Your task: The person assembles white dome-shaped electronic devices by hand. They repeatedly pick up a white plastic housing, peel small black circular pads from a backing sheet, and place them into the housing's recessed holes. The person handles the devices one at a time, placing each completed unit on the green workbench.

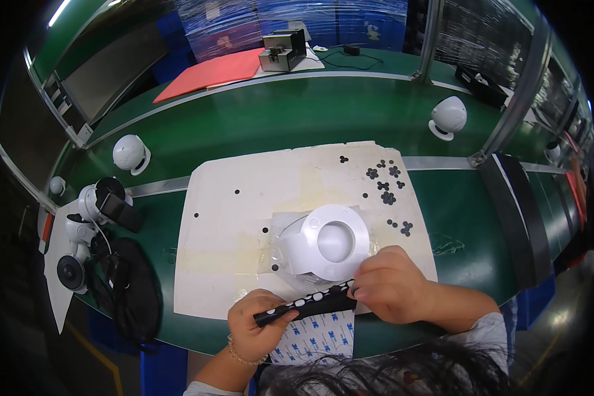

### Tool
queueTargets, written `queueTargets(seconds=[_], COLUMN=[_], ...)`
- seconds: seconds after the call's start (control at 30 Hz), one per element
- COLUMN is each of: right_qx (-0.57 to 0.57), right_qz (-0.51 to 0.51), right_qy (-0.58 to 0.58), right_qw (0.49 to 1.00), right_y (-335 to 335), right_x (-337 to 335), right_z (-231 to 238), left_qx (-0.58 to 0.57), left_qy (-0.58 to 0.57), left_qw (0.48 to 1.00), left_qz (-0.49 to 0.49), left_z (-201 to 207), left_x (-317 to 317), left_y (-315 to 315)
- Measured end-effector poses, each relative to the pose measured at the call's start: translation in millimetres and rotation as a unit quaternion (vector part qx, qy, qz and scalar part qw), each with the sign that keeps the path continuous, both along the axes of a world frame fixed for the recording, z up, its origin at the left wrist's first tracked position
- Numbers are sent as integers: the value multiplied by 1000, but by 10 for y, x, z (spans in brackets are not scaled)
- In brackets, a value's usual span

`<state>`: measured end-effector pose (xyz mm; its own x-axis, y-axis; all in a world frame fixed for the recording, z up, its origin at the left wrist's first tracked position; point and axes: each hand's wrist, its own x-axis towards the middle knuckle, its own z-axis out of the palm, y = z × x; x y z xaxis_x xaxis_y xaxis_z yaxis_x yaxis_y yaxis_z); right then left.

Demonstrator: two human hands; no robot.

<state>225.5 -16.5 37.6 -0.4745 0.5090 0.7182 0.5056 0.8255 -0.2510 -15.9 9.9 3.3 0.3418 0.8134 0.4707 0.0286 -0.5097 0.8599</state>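
Note:
My left hand (254, 325) grips the left end of a folded sheet of black round stickers (320, 305), thumb along its near side. White round gaps show along the fold. The sheet's white backing with blue print (317, 338) hangs toward me. My right hand (397, 285) is closed in a pinch at the sheet's right end; its fingertips hide what exactly lies between them. Just beyond both hands stands a white plastic base with a round opening (360, 245), on clear plastic film (280, 221). Cardboard (224, 257) lies under it.
Loose black dots (388, 197) are clustered at the cardboard's right, a few more at its left. White round cameras (449, 115) stand on the green ledge. At left lie white devices (80, 231) and a black pouch (136, 290); at right, a long black box (516, 218).

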Motion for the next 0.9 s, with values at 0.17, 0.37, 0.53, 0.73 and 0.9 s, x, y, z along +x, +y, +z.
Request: queueTargets(seconds=[0.17, 0.37, 0.53, 0.73, 0.9], right_qx=[-90, -135, -85, -108, -48], right_qz=[-4, 21, 53, 93, 116], right_qy=[87, 64, 138, 83, 41], right_qw=[992, 988, 985, 986, 991], right_y=[-3, -17, -57, -33, -102], right_x=[-83, -77, -98, -164, -163], right_z=[94, 146, 64, 66, 23], left_qx=[58, 74, 62, 74, 76], left_qy=[28, 37, 30, 40, 41], left_qw=[998, 997, 998, 996, 996], left_qz=[-22, -11, -11, -19, -17], left_z=[60, 48, 57, 48, 14], left_x=[24, 35, 39, 33, 50], left_y=[31, 27, 33, 39, 37])
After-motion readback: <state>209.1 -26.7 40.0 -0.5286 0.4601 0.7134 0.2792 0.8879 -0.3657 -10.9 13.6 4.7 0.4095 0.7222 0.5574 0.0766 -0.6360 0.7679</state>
